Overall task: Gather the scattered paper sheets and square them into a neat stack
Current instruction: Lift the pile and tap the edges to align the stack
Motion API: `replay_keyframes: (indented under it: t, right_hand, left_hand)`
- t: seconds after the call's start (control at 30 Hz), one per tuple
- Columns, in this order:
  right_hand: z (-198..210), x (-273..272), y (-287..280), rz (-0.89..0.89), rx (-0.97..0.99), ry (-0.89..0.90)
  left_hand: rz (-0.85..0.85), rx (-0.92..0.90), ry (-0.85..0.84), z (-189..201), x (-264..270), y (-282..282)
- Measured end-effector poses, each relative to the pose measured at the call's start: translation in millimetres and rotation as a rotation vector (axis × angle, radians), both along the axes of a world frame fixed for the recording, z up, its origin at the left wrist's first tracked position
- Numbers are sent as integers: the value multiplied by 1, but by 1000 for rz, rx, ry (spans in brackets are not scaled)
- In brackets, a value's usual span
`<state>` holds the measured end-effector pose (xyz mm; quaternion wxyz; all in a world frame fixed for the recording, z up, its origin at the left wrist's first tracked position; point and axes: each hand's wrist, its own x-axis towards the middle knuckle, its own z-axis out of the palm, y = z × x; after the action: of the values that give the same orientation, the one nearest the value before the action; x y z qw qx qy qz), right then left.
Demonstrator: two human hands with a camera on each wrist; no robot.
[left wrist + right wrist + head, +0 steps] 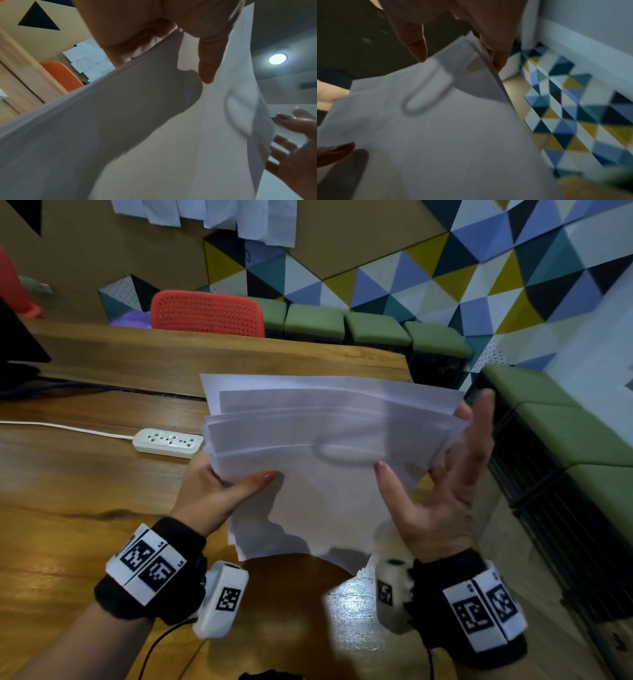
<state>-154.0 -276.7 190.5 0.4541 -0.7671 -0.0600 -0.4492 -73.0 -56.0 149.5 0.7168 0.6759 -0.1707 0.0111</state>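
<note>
White paper sheets [308, 474], fanned and uneven at their far edges, are held in the air at the centre of the frame, above the brown wooden surface [68, 474]. The bundle's left edge is pinched by the left hand [219, 494], thumb curled on top. The right hand [442, 487] is spread with straight fingers against the right edge, its grip wide and closed on nothing. Gathering appears done; squaring is judged to be in hand. Next, the edges would need tapping level. A white power strip [168, 441] lies beyond, at centre left.
</note>
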Motion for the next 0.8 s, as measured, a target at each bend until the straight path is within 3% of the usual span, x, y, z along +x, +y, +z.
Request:
replay_keyframes:
  t: [0.07, 0.13, 0.53, 0.7, 0.73, 0.8]
  right_hand:
    - [13, 3, 0, -148, -231, 16]
    - [17, 5, 4, -225, -338, 78]
    - [-10, 1, 15, -276, -424, 217]
    - [-15, 1, 2, -285, -307, 186]
    - [-19, 2, -5, -249, -184, 234]
    - [-26, 1, -16, -26, 254, 384]
  left_hand:
    - [-17, 0, -13, 3, -2, -2]
    - [-35, -16, -5, 2, -3, -3]
    - [-39, -80, 152, -9, -3, -1]
    - [-61, -119, 192, -13, -3, -1]
    - [-59, -122, 199, -14, -2, 0]
    - [-58, -124, 199, -14, -1, 2]
